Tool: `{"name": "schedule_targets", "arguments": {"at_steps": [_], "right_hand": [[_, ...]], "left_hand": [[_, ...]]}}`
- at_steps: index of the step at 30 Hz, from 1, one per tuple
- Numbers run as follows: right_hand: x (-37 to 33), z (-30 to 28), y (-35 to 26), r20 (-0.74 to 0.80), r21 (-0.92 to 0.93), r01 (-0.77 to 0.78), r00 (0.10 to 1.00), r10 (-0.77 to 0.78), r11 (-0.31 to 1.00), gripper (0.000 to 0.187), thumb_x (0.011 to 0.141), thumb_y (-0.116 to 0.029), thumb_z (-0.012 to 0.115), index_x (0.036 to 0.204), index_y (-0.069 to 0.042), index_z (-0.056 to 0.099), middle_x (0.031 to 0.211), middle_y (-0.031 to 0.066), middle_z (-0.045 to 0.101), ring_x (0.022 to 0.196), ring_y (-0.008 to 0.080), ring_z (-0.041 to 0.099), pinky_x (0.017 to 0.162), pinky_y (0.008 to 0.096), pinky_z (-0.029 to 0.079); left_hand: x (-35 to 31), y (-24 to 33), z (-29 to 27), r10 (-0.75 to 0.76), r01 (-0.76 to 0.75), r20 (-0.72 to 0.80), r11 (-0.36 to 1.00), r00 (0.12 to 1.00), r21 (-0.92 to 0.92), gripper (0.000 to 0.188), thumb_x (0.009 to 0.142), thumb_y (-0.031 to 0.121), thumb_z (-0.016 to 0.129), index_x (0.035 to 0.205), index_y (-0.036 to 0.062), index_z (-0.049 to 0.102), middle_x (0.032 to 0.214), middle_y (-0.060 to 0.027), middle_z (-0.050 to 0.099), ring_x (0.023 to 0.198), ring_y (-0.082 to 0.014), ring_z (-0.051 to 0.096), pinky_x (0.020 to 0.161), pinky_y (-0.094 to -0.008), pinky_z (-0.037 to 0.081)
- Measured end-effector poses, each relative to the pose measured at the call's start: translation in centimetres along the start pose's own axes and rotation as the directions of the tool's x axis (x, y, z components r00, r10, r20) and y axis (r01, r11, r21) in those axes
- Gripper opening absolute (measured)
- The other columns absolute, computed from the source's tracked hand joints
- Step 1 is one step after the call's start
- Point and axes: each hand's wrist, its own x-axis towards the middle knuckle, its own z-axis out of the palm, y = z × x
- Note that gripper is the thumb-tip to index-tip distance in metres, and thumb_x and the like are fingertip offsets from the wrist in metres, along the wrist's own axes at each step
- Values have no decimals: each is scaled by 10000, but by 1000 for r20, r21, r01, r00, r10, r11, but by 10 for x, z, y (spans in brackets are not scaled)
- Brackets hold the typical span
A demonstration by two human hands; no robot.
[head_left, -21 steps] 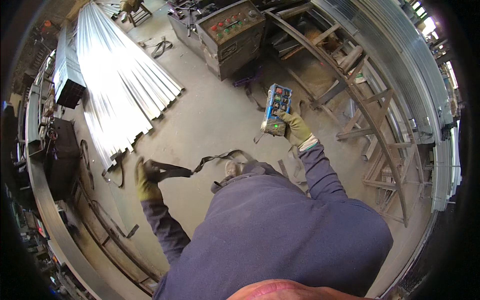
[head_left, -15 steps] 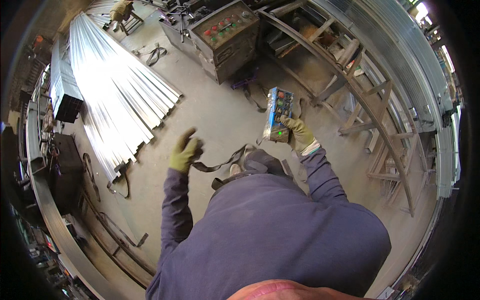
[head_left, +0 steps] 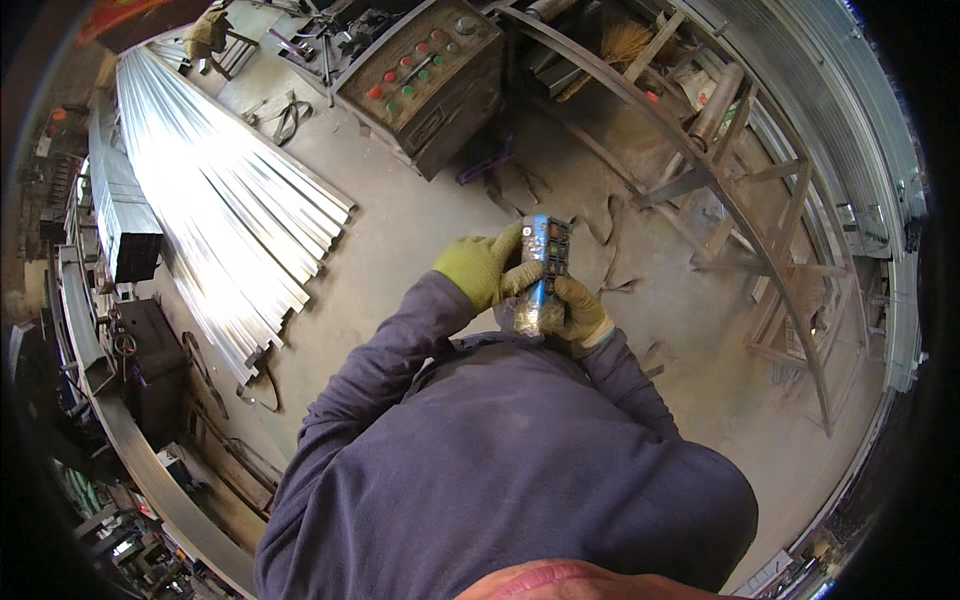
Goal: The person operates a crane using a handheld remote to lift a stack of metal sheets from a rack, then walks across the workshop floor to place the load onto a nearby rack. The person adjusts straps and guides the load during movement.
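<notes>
A blue handheld remote control (head_left: 536, 290) with rows of buttons, wrapped in clear shiny plastic, is held upright close in front of my body. My right hand (head_left: 584, 314), in a yellow-green glove, grips its lower right side with the thumb by the buttons. From the left, my gloved left hand (head_left: 482, 268) closes on the remote's other side, thumb and forefinger against its edge. The left palm and lower fingers are partly hidden.
Ahead stands a dark control cabinet (head_left: 425, 85) with red and green buttons. Long shiny metal profiles (head_left: 220, 200) fan across the floor at left. A curved steel frame (head_left: 745, 215) runs along the right. Loose straps (head_left: 610, 235) lie on the floor beyond my hands.
My left hand has come in from the left and taken hold of the remote control. My right hand has brought the remote closer to my body.
</notes>
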Motion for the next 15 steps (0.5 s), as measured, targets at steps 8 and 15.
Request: {"name": "schedule_targets", "arguments": {"at_steps": [8, 15], "right_hand": [[15, -5, -93, -234, 57, 153, 963, -136, 987, 552, 972, -284, 791, 1414, -23, 589, 1257, 154, 726, 1117, 297, 734, 941, 468, 631], [16, -5, -101, -364, -154, 359, 846, -391, 920, 715, 919, -373, 833, 1449, -4, 525, 1266, 163, 703, 1081, 303, 737, 869, 451, 647]], "left_hand": [[146, -120, -16, -118, 118, 13, 993, 993, 24, 543, 1021, 524, 634, 1373, 112, 659, 1330, -198, 696, 1182, -396, 682, 985, -462, 551], [282, -289, -95, -421, 386, -76, 728, 904, 567, 572, 942, 562, 622, 1377, 194, 673, 1560, -145, 526, 1205, -378, 688, 979, -513, 567]]}}
